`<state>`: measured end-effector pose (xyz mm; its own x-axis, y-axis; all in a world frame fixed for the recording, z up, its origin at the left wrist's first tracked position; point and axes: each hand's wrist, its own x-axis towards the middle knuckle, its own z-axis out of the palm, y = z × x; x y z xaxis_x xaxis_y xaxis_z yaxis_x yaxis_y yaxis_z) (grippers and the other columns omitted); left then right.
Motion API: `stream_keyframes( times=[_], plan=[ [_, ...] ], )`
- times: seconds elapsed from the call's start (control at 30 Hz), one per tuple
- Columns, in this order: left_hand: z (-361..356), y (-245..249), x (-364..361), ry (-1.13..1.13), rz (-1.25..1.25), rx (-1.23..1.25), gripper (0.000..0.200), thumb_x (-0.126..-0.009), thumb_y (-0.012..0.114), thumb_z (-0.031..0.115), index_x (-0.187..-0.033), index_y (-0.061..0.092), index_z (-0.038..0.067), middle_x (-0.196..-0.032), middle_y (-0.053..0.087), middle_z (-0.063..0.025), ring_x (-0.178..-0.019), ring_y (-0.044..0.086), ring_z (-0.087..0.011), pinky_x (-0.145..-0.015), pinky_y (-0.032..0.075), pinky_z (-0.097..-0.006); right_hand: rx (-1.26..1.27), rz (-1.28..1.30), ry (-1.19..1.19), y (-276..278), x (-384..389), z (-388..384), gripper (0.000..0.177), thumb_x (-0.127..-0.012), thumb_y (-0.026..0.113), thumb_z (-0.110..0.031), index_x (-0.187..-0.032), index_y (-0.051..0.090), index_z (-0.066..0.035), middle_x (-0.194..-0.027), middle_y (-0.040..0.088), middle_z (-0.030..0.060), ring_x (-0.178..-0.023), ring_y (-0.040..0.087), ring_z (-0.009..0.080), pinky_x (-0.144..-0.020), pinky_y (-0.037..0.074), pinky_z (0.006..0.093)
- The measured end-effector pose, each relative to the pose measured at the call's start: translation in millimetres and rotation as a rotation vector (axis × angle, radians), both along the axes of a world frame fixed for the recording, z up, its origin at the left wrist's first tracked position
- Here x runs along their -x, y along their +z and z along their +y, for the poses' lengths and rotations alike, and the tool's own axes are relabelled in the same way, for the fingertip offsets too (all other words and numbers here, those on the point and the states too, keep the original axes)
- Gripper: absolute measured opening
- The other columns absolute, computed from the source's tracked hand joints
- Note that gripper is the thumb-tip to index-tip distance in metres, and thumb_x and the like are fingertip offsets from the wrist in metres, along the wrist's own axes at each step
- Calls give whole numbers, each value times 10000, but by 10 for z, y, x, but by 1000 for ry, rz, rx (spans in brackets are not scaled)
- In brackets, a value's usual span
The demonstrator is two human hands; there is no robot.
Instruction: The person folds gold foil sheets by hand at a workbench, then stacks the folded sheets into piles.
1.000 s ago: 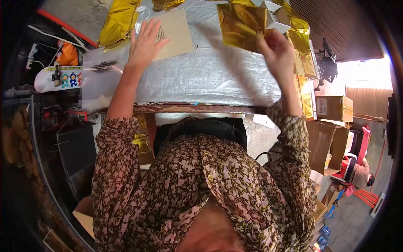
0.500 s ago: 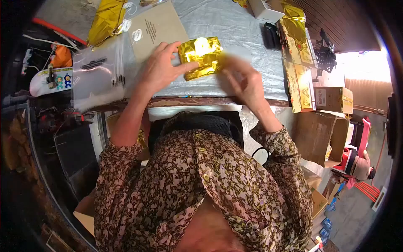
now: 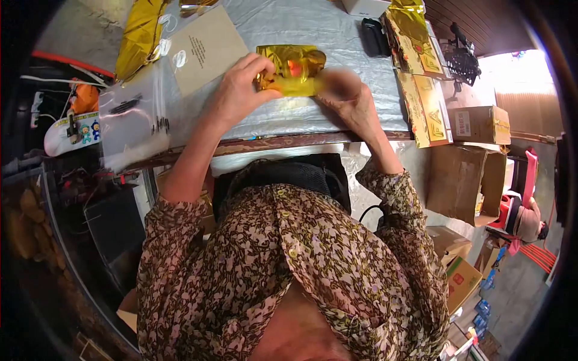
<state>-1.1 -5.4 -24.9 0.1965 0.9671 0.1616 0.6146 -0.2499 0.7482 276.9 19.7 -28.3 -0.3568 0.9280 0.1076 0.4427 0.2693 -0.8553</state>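
A shiny gold foil packet (image 3: 293, 66) lies between my two hands, close over the silver table cover. My left hand (image 3: 239, 90) grips its left end, fingers curled over the top and thumb along the lower edge. At the right end is my right hand (image 3: 354, 103), with its fingers bent in against the packet's lower right corner. A blur hides the tips of those right fingers. A tan printed paper bag (image 3: 208, 51) with a white cord lies flat just beyond my left hand.
Gold bags (image 3: 137, 42) and a clear plastic sleeve (image 3: 129, 129) lie at left. On the right are a black tray (image 3: 374, 37), gold printed boxes (image 3: 421, 108) along the table edge, and an open carton (image 3: 463, 183) below. Farther right a person (image 3: 527, 218) is bent over.
The gold packet has tipped between my hands, showing a different face. Both hands have stayed at its ends, the right closing in at the lower corner. The view has shifted slightly.
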Motion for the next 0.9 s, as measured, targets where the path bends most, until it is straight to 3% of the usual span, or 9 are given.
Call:
stream_keyframes(
  times=[0.07,0.13,0.23,0.33,0.4,0.5,0.57,0.9],
  plan=[
    [-142,90,-39,-61,8,-41,478,-763,892,121,-1180,670,48,-1153,678,-65,-1094,658,-268,-994,509,-425,-19,-5,14,0,-54,-30,359,-831,861,-87,-1166,745,-35,-1110,691,88,-1036,648,195,-905,514,308],
    [-314,174,-47,-105,29,-39,472,-790,862,159,-1212,664,83,-1149,694,-35,-1121,654,-276,-1037,489,-434,-38,-11,39,-19,-104,-32,343,-822,867,-78,-1143,752,-34,-1134,690,85,-1061,656,195,-913,520,306],
    [-422,165,22,-160,77,-69,463,-828,798,166,-1267,656,131,-1159,718,1,-1159,651,-281,-1104,448,-456,-216,-91,235,-18,-148,-59,285,-828,729,92,-1090,768,-15,-1176,677,94,-1108,667,242,-954,548,339],
    [-454,42,132,-181,105,-141,490,-835,736,102,-1315,648,145,-1189,723,-1,-1171,653,-283,-1108,452,-455,-285,-112,287,-62,-154,-40,361,-801,668,145,-1104,769,-24,-1182,678,109,-1098,671,274,-946,558,352],
    [-442,15,175,-185,110,-181,519,-832,706,69,-1340,640,146,-1206,720,-11,-1171,655,-287,-1089,476,-440,-341,-156,295,-11,-122,-30,358,-799,684,131,-1110,765,-27,-1181,682,114,-1091,674,286,-937,563,356],
    [-389,42,214,-107,-34,-9,483,-830,688,-14,-1306,653,64,-1253,698,-69,-1227,653,-266,-1050,515,-386,-438,-230,291,-10,-77,15,355,-787,719,99,-1116,753,-31,-1177,691,124,-1078,678,308,-917,574,368],
    [-266,34,247,115,-107,-55,441,-851,690,-10,-1289,666,43,-1266,688,-80,-1201,664,-257,-1003,536,-356,-480,-258,278,-31,-57,35,356,-778,738,80,-1116,746,-33,-1173,696,128,-1073,680,318,-906,580,376],
    [28,-233,240,16,87,-282,310,-907,730,57,-1214,710,20,-1221,688,-121,-1135,663,-314,-983,524,-386,-463,-254,204,30,11,36,387,-789,774,11,-1170,722,-34,-1238,697,132,-1090,678,324,-919,578,398]
  ],
)
